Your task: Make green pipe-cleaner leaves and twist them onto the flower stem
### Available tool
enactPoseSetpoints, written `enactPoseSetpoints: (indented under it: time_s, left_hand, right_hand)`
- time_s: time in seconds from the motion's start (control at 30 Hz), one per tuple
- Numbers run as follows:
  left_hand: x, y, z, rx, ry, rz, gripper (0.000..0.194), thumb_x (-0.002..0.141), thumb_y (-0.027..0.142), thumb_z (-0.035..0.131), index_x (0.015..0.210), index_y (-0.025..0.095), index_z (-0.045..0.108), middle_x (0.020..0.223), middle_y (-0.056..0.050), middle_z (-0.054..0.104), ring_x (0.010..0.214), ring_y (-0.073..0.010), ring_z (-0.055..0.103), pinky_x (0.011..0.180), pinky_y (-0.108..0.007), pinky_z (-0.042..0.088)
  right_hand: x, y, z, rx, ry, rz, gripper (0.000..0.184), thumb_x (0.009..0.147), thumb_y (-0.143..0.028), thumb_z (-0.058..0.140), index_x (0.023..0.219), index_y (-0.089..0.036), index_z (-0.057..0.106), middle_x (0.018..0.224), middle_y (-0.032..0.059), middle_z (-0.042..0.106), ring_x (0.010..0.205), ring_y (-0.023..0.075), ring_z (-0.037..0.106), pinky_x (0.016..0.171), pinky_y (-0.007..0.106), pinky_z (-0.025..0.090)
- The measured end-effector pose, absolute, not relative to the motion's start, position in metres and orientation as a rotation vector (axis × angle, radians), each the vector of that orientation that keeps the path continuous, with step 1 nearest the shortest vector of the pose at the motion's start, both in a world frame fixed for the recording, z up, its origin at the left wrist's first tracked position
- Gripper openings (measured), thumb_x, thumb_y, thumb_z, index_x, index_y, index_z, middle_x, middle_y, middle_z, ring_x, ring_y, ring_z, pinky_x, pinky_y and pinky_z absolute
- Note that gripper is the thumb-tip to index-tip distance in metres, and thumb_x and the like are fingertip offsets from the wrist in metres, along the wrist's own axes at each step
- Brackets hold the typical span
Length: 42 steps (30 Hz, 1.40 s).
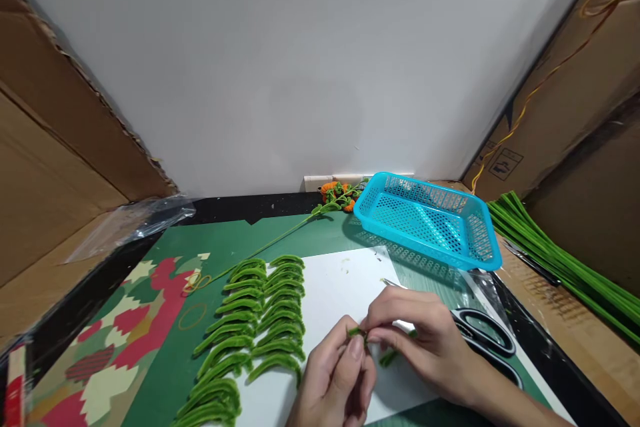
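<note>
My left hand (340,374) and my right hand (413,334) meet over a white sheet of paper (330,287). Between their fingertips is a short green pipe cleaner (356,332), pinched by both; most of it is hidden by the fingers. Under my right hand, more short green pieces (389,356) lie on the paper. To the left of my hands, curved green pipe-cleaner pieces (280,314) lie in two columns. Scissors (483,334) with black and grey handles rest beneath my right hand, their blade tip showing beyond the knuckles.
A blue plastic basket (425,244) stands at the back right. Beside it lies an orange flower (330,190) on a long green stem. Long green pipe cleaners (565,260) and a dark-handled tool (533,263) lie on the right. Cardboard walls (65,100) flank the table.
</note>
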State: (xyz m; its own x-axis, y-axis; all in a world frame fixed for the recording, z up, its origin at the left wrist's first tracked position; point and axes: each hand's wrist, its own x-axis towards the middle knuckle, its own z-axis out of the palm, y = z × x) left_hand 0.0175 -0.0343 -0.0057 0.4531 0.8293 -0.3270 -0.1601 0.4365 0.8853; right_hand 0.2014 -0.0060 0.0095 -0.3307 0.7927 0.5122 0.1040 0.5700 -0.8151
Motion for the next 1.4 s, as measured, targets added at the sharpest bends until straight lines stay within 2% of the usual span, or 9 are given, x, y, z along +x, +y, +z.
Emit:
enactPoseSetpoints:
  time_s: [0.3,0.63,0.83,1.0,1.13,1.23,1.4]
  left_hand:
    - [0.019,-0.036,-0.006,0.798,0.912,0.75,0.059,0.09,0.075,0.063,0.079,0.02,0.043,0.057,0.009,0.045,0.039,-0.0012,0.029,0.039,-0.014,0.016]
    - [0.02,-0.034,-0.004,0.837,0.915,0.77,0.067,0.082,0.082,0.066,0.075,0.02,0.042,0.056,0.011,0.039,0.036,0.0004,0.027,0.037,-0.013,0.016]
    - [0.02,-0.033,-0.011,0.892,0.871,0.782,0.062,0.088,0.078,0.064,0.077,0.019,0.047,0.057,0.01,0.04,0.034,0.0007,0.028,0.036,-0.013,0.015]
    - [0.018,-0.033,-0.017,0.845,0.805,0.799,0.062,0.089,0.077,0.063,0.074,0.02,0.042,0.057,0.011,0.037,0.035,0.0007,0.025,0.035,-0.013,0.013]
    - [0.017,-0.034,-0.01,0.801,0.856,0.796,0.064,0.084,0.079,0.068,0.078,0.019,0.045,0.059,0.011,0.038,0.037,0.001,0.026,0.037,-0.013,0.014]
    - [0.017,-0.034,-0.004,0.789,0.873,0.775,0.065,0.082,0.079,0.069,0.076,0.019,0.043,0.058,0.011,0.037,0.038,0.001,0.025,0.038,-0.013,0.014]
    - [0.016,-0.033,-0.003,0.809,0.839,0.745,0.066,0.083,0.08,0.068,0.075,0.02,0.043,0.057,0.011,0.036,0.038,0.0004,0.025,0.039,-0.014,0.013]
  right_hand:
    - [0.201,-0.009,0.006,-0.674,-1.808,0.742,0.008,0.099,-0.016,0.071,0.095,-0.014,0.078,0.082,0.0066,0.074,0.073,0.0142,0.067,0.069,0.023,0.054]
    - [0.201,-0.01,0.009,-0.664,-1.868,0.702,0.014,0.103,-0.014,0.063,0.095,-0.013,0.074,0.081,0.0071,0.072,0.072,0.0141,0.065,0.067,0.023,0.051]
    - [0.2,-0.012,0.005,-0.667,-1.904,0.496,0.021,0.105,-0.01,0.054,0.095,-0.014,0.072,0.08,0.0071,0.068,0.069,0.0149,0.059,0.063,0.025,0.047]
    - [0.201,-0.012,0.008,-0.659,-1.954,0.555,0.013,0.102,-0.01,0.059,0.106,-0.013,0.072,0.087,0.008,0.07,0.076,0.0156,0.063,0.07,0.025,0.052]
    - [0.204,-0.012,0.009,-0.71,-1.987,0.527,0.016,0.104,-0.02,0.062,0.118,-0.013,0.067,0.094,0.009,0.073,0.082,0.0177,0.065,0.074,0.028,0.052]
    - [0.204,-0.011,0.006,-0.742,-2.03,0.478,0.018,0.108,-0.029,0.057,0.109,-0.014,0.067,0.09,0.0076,0.071,0.079,0.0177,0.063,0.071,0.029,0.049]
    - [0.202,-0.01,0.001,-0.768,-2.08,0.382,0.027,0.111,-0.033,0.052,0.099,-0.015,0.069,0.082,0.0049,0.07,0.07,0.0145,0.062,0.062,0.027,0.043]
